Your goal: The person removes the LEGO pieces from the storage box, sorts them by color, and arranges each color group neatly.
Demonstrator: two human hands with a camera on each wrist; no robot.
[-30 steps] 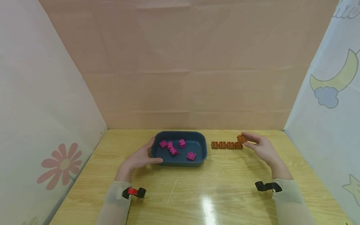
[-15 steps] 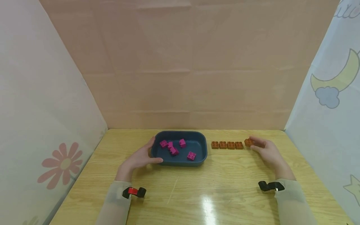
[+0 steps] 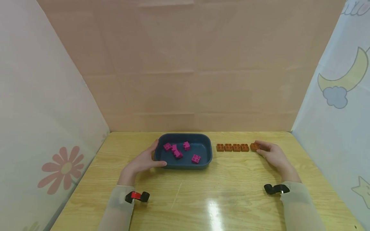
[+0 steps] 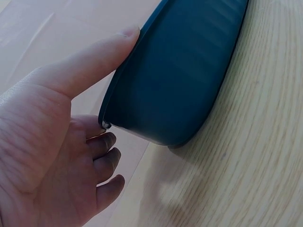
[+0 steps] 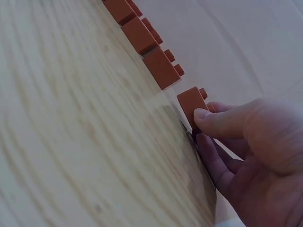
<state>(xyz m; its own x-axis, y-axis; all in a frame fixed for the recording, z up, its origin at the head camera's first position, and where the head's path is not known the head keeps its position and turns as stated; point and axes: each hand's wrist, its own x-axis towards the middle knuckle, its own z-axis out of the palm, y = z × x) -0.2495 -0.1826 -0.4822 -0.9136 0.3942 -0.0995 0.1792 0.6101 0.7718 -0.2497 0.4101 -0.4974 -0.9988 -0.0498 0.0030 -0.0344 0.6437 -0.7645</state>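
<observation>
Head view: a pale wooden table (image 3: 196, 189) stands before a beige backdrop (image 3: 196, 73), with a flower-printed sheet (image 3: 63, 106) on the left and a moon-printed sheet (image 3: 335, 128) on the right. On the table, a dark blue tray (image 3: 185, 166) holds loose pink bricks (image 3: 196, 158), some touching. A row of four orange bricks (image 3: 236, 147) lies between the tray and the right hand (image 3: 274, 156). That hand pinches a single orange brick (image 3: 254, 147) just past the row's right end. The left hand (image 3: 142, 161) spans the tray's left end, thumb well apart from the fingers. Left wrist view: the tray's side wall slants across the picture; the thumb presses its rim, the forefinger touches the corner, and the other fingers curl loosely below. Right wrist view: a small gap separates the row from the single brick. Thumb and fingers are drawn close around it, partly hiding it; whether it touches the table is unclear.
</observation>
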